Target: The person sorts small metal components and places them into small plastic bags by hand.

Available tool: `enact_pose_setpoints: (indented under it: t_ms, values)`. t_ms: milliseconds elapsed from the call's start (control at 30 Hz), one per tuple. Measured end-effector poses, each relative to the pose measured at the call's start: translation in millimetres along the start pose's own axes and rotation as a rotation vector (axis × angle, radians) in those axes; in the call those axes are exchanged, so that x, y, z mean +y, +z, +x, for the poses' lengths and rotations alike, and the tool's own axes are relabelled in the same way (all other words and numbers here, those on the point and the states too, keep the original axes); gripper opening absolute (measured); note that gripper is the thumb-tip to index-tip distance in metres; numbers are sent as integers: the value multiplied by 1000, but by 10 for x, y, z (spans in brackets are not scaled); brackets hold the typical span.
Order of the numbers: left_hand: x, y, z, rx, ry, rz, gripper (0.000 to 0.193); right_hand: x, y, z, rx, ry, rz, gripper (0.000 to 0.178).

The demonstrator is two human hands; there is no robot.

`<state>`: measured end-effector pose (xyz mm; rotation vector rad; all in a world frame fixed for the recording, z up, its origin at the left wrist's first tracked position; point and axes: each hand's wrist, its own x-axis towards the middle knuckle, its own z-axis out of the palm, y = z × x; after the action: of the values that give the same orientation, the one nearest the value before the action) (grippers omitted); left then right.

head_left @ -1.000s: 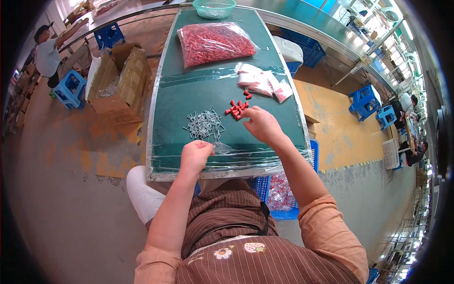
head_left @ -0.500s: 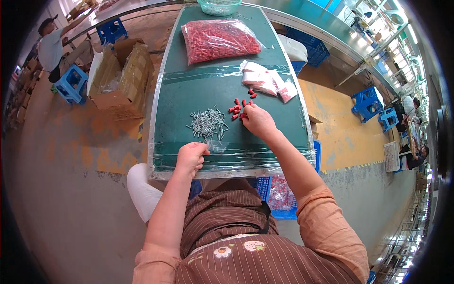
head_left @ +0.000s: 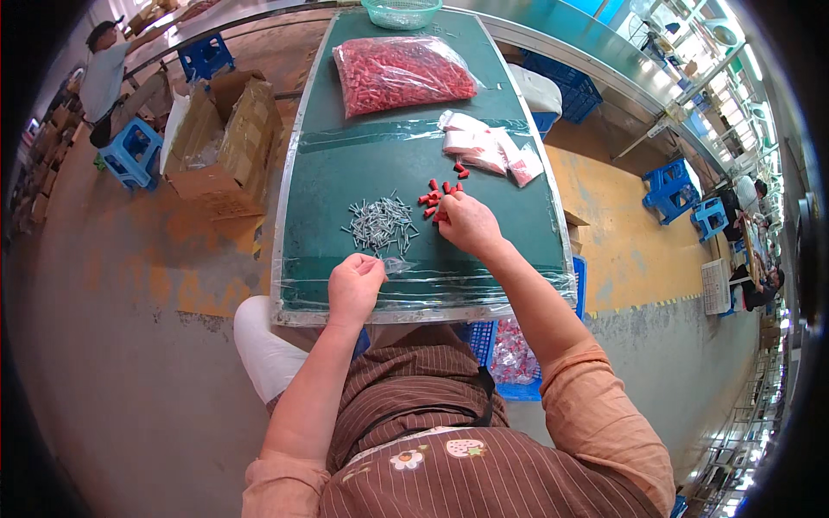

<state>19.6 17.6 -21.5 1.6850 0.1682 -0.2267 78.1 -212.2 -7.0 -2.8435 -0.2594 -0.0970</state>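
Note:
My left hand (head_left: 356, 287) is closed in a pinch on a small clear plastic bag (head_left: 396, 265) at the near end of the green-topped table. Just beyond it lies a loose heap of silver screws (head_left: 381, 225). To the right of the heap sits a small cluster of red tapered plastic pieces (head_left: 430, 198). My right hand (head_left: 467, 223) reaches into that cluster with fingers pinched together, and red pieces show at the fingertips. The fingers partly hide what they grip.
Filled small bags (head_left: 488, 148) lie right of centre, below a large clear bag of red pieces (head_left: 401, 73). A green basket (head_left: 401, 12) stands at the far end. A blue crate (head_left: 518, 388) is below the near right edge. A cardboard box (head_left: 226, 147) stands left.
My left hand has risen slightly and turned, and the bag now shows less beside it. My right hand has shifted a little left among the red pieces.

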Motion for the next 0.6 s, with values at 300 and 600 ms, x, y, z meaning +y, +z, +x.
enact_pose_setpoints:
  t_ms: [300,600]
  values:
    - [-58,1,-12,3,0,71,10,-11,134,-91,58,-118,0,9]
    - [91,90,32,-5,36,143,13,39,30,-83,106,-128,108,9]
